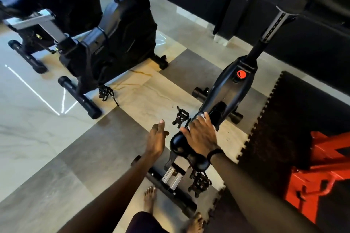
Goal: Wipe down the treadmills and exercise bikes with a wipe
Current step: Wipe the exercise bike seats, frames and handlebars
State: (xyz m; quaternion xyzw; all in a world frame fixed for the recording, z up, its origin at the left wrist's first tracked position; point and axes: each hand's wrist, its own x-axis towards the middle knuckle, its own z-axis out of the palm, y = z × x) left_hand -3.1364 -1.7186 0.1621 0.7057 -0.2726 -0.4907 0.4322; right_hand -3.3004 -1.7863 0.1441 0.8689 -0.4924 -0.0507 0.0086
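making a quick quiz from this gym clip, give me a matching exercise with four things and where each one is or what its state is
Things:
1. right hand
2. left hand
3. red knob
4. second bike

States or places:
A. hovers open beside the saddle, holding nothing
B. on the near bike's frame, ahead of the saddle
C. stands far left on the pale tiles
D. presses a white wipe at the saddle's front

Pairs: 1-D, 2-A, 3-B, 4-C
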